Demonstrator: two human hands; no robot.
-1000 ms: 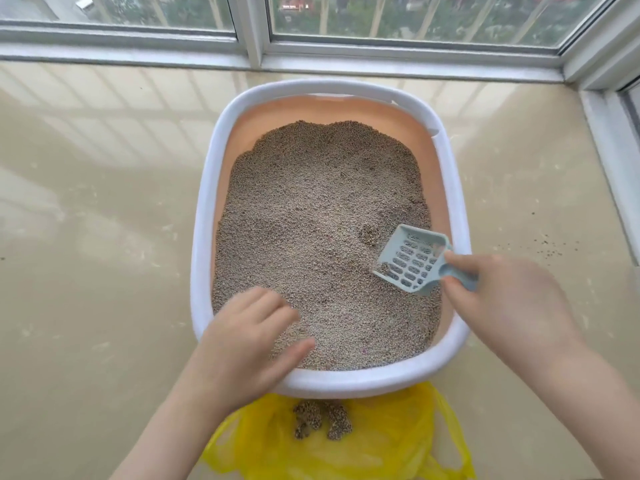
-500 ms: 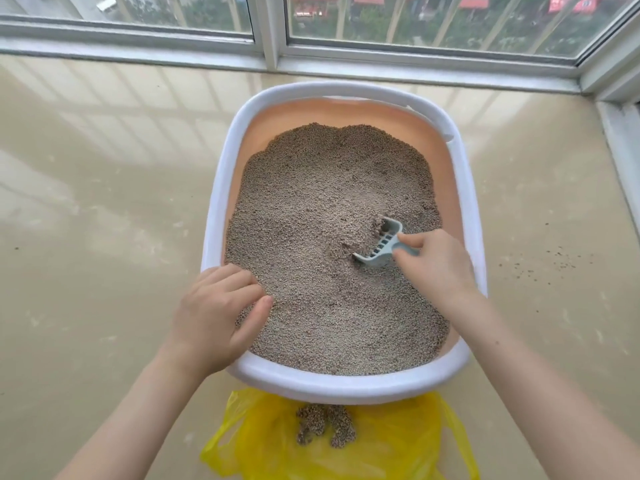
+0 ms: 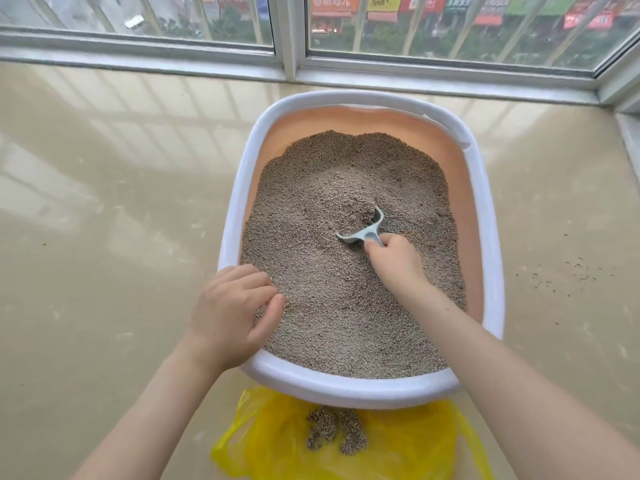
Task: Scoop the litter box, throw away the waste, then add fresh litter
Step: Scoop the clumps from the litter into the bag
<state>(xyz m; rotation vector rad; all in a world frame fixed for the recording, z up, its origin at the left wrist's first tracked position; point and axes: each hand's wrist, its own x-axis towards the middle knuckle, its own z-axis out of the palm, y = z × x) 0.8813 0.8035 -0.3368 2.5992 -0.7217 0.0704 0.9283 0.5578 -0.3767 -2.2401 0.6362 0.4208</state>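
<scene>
Near the centre of the white-rimmed peach plastic litter box [image 3: 360, 389], we grip the pale blue slotted scoop [image 3: 363, 233] in our right hand [image 3: 393, 261], digging. Our left hand [image 3: 230, 317] curls over the rim at eight o'clock, probably steadying it, while the yellow plastic bag [image 3: 398, 445] at six o'clock waits close for waste.

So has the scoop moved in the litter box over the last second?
Yes. The scoop has gone from above the litter near the litter box right wall to dug in near the middle, away from the near rim.

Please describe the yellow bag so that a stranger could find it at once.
Start at the white-rimmed litter box on the floor below the window. The yellow bag lies crumpled against its near edge, between the person's forearms. It alone is bright yellow, holding dark litter clumps.
</scene>
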